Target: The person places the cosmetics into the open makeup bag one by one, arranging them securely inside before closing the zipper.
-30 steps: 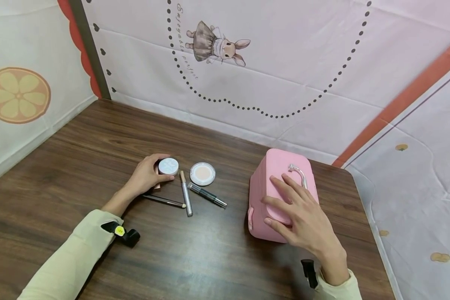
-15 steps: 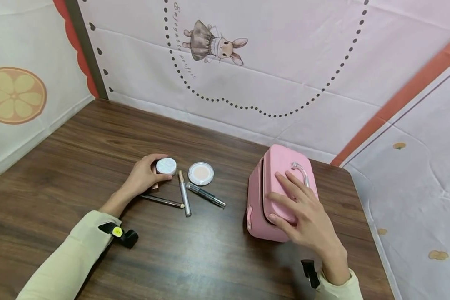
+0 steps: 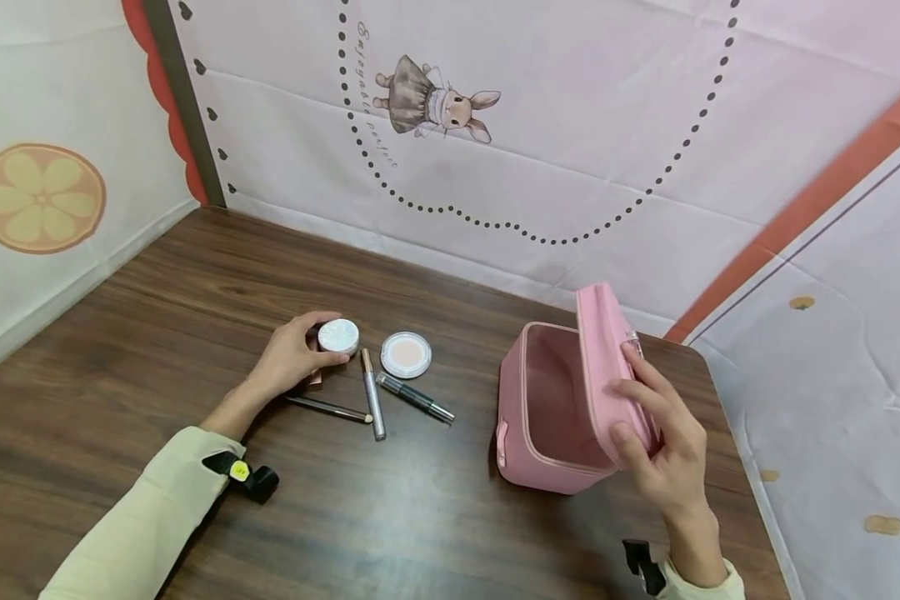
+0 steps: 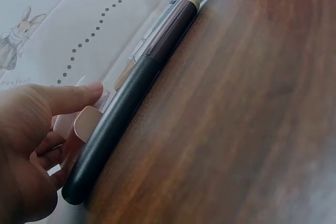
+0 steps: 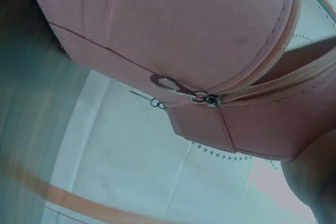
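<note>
My left hand [image 3: 288,354] grips a small round jar with a whitish lid [image 3: 338,337] between thumb and fingers. Partly hidden under that hand is a rose-gold item [image 3: 315,380]. A makeup brush [image 4: 126,100] with a dark handle lies just in front of the hand. On the right, my right hand [image 3: 667,446] holds the lid [image 3: 600,375] of a pink makeup case [image 3: 513,454], thumb on its near side and fingers over the top by the handle. The lid stands steeply raised, showing the pink inside. A zipper pull [image 5: 170,83] hangs at the seam in the right wrist view.
Between the hands lie a silver tube with a gold cap [image 3: 373,396], a dark double-ended stick [image 3: 416,398] and a round compact [image 3: 406,355]. All rest on the brown wooden table [image 3: 412,533]. A printed cloth [image 3: 570,125] hangs behind the table.
My right hand has lifted the case's lid from closed, through a narrow gap, to steeply raised toward the right. My left hand stays at the jar.
</note>
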`<state>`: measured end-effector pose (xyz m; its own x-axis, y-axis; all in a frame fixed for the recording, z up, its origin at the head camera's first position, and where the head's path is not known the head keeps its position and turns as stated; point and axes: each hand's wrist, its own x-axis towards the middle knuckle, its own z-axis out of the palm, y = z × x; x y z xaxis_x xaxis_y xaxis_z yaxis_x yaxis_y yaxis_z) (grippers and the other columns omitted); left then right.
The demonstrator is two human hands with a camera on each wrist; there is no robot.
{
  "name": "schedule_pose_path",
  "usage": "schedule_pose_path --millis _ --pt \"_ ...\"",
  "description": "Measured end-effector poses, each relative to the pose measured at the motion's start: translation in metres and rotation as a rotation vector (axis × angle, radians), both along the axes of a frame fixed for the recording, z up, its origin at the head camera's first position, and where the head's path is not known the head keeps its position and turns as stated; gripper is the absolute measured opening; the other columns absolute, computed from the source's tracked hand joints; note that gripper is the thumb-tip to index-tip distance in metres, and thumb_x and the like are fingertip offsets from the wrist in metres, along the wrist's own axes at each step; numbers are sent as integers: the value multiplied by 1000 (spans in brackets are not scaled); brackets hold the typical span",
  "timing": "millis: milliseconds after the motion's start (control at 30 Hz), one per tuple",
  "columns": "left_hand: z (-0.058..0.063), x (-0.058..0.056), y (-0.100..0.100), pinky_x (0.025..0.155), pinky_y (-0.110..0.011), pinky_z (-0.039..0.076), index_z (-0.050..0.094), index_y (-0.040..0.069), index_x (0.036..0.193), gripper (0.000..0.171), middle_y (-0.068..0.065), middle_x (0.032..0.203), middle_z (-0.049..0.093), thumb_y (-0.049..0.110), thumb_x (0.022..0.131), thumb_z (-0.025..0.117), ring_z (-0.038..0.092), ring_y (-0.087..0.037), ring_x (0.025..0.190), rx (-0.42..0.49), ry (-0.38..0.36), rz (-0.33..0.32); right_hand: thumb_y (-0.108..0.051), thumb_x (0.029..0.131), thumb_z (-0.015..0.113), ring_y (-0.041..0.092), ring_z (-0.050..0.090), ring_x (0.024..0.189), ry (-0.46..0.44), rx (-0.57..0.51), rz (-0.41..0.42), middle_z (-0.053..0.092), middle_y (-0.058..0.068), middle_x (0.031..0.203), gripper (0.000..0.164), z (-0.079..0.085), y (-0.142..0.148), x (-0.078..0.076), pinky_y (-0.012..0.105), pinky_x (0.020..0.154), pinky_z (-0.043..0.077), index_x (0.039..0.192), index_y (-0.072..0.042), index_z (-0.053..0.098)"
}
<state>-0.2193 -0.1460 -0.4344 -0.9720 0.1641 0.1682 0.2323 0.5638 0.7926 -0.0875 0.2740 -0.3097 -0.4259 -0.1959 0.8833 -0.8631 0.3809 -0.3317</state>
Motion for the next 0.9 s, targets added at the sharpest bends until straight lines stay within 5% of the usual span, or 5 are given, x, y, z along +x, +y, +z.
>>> schedule_pose_path --millis 100,300,667,900 --pt "2 0 2 68 -35 37 54 5 132 67 -15 104 59 22 75 83 49 -25 80 6 8 2 -21 90 65 40 50 120 -10 -115 43 50 36 125 38 -6 7 0 32 100 40 102 14 58" --pt "6 1 5 79 -39 40 55 4 131 67 -18 117 60 25 74 84 54 -27 95 15 12 -1 -26 93 59 38 42 125 -52 -324 2 45 30 134 46 -16 24 3 35 102 33 105 16 44" --pt "12 2 8 81 -42 45 55 4 132 67 -18 122 57 23 74 84 57 -30 100 38 8 -19 -18 89 59 39 37 126 -116 -509 -16 43 26 138 40 -20 49 10 33 101 33 104 14 41" --pt "21 8 10 74 -38 51 53 7 134 69 -18 128 53 22 74 83 62 -34 102 82 0 -34 -27 93 58 39 41 127 -60 -397 -99 51 28 130 46 -15 53 12 38 108 26 105 16 47"
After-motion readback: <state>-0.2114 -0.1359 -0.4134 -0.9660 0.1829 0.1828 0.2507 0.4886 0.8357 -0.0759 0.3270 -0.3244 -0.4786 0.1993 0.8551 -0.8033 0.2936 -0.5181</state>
